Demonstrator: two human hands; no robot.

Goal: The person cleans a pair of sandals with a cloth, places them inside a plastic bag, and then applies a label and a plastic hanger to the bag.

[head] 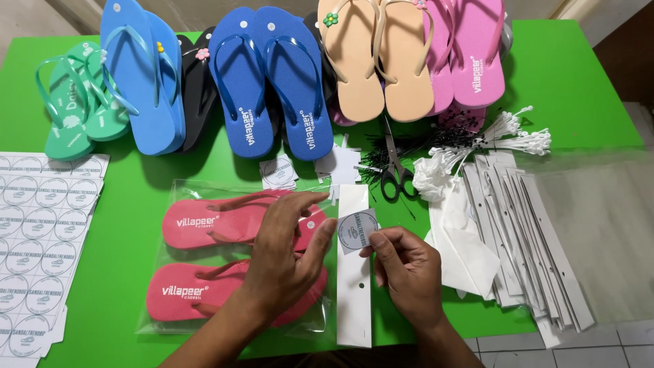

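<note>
A pair of red flip-flops (pixel 197 225) lies inside a clear plastic bag (pixel 160 310) on the green table (pixel 122 197). The bag has a white header strip (pixel 354 300) along its right end. My left hand (pixel 289 255) rests flat on the bag, over the sandals. My right hand (pixel 405 269) pinches a small round sticker on a square backing (pixel 355 230) just above the white strip. My left thumb touches the sticker's left edge.
Pairs of flip-flops lie across the back: green (pixel 75 109), light blue (pixel 143 75), dark blue (pixel 272 82), peach (pixel 378 61), pink (pixel 470 54). A sheet of round stickers (pixel 41 232) lies left. Scissors (pixel 395 174), white tag fasteners (pixel 504 136) and stacked clear bags (pixel 545 238) lie right.
</note>
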